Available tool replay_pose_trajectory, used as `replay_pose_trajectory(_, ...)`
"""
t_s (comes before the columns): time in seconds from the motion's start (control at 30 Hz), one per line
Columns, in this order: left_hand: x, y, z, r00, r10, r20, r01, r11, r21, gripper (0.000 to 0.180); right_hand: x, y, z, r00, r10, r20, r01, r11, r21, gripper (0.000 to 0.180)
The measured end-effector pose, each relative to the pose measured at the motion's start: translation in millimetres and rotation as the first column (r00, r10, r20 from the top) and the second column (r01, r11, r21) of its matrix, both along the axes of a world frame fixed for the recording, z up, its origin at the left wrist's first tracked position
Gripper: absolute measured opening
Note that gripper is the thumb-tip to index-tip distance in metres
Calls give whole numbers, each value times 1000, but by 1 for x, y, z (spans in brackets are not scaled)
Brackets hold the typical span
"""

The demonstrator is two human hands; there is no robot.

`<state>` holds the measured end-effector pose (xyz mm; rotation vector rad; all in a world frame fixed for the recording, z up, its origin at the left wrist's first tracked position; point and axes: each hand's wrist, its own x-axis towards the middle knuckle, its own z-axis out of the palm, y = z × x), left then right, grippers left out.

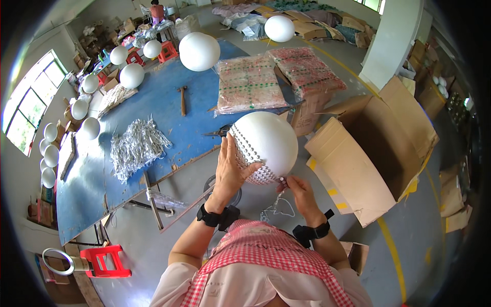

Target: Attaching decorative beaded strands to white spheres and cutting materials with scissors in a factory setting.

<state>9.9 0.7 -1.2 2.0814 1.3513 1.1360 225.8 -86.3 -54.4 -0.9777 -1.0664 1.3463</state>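
Note:
I hold a large white foam ball (271,138) in front of me, its lower left side covered with rows of small silver beads. My left hand (230,166) lies flat against the beaded part and steadies the ball. My right hand (296,187) pinches the end of a silver bead string (276,204) against the ball's underside; the rest of the string dangles below it. Both wrists wear black bands.
A blue worktable (199,133) carries heaps of silver bead strings (137,146), a hammer (182,100), scissors and two wrapped red-green packs (248,82). More white balls (199,51) hang around. An open cardboard box (368,153) stands right; a red stool (105,261) lower left. Another person stands far back.

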Motion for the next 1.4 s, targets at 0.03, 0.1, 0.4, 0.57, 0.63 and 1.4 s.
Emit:
replay_pose_trajectory(0.03,0,0,2,1000,-2,9,3,1000,-19,116,0,0,5,1000,-14,8,14,999,-51,21)
replay_pose_trajectory(0.1,-1,1,5,1000,-7,-23,5,997,-74,116,0,0,13,996,-62,61,66,996,-57,16)
replay_pose_trajectory(0.4,2,5,1,997,18,77,-8,992,-127,106,-1,-23,30,983,-85,165,67,991,115,7)
replay_pose_trajectory(0.57,6,1,-2,999,48,5,-48,998,-52,98,0,-28,29,962,-164,217,106,961,256,7)
replay_pose_trajectory(0.63,8,0,-2,991,98,-91,-93,994,66,91,2,-27,27,954,-196,229,125,948,293,8)
replay_pose_trajectory(1.4,12,-16,-6,992,66,-106,-49,986,158,87,-11,-8,42,954,-166,248,131,980,151,9)
